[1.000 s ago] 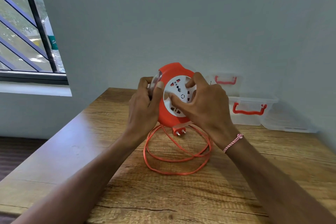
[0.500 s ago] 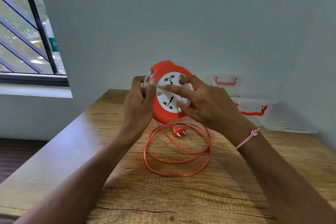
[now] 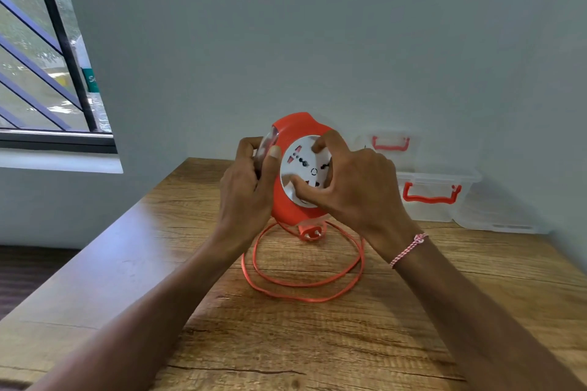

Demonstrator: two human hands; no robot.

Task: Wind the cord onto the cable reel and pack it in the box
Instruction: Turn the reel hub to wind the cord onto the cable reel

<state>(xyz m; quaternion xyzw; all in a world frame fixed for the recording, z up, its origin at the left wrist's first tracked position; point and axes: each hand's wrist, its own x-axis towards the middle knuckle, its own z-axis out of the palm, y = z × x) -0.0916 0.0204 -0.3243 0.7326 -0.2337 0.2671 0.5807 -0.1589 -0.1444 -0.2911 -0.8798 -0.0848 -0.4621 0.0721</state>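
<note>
I hold an orange cable reel (image 3: 286, 206) upright above the wooden table (image 3: 317, 343). My left hand (image 3: 247, 187) grips its left rim, thumb on the front. My right hand (image 3: 352, 190) has fingers and thumb pressed on the white socket disc (image 3: 300, 168) at the reel's front. The orange cord (image 3: 301, 284) lies in loose loops on the table below the reel. Its plug (image 3: 311, 232) hangs just under the reel, pins toward me. A clear plastic box (image 3: 428, 213) with an orange handle stands at the back right.
A second clear box (image 3: 390, 144) with an orange handle stands behind the first against the wall. A clear lid (image 3: 502, 216) lies flat at the far right. A barred window (image 3: 41, 73) is at the left. The table's left edge drops to the floor.
My right hand has turned the white socket disc, its fingers curling back from a spread pose. The plug has risen closer to the reel and the cord loops have tightened slightly.
</note>
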